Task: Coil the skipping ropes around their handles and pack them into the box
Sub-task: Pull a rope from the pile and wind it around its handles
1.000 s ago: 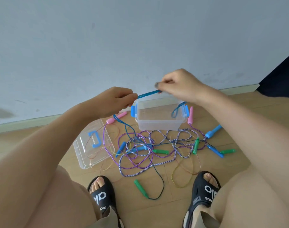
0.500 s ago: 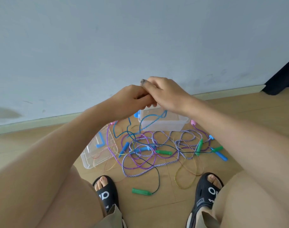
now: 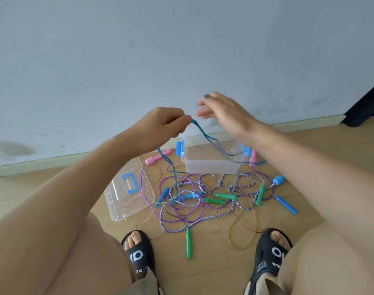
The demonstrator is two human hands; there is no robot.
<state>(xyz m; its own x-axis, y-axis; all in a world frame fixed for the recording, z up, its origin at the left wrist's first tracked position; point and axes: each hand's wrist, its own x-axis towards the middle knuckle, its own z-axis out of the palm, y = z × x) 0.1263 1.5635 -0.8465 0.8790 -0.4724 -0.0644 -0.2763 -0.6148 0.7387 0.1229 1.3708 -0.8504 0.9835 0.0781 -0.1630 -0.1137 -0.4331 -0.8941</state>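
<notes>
Coiling step: left hand pinches the thin blue skipping rope above the clear plastic box; right hand, fingers spread, should next catch the slack.

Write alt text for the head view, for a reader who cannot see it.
A person's left hand grips a blue rope above a clear box while the right hand hovers open beside it. Tangled ropes and the lid lie on the floor.

Pale blue-grey wall, light skirting board, wooden floor, black sandals, dark curtain edge
</notes>
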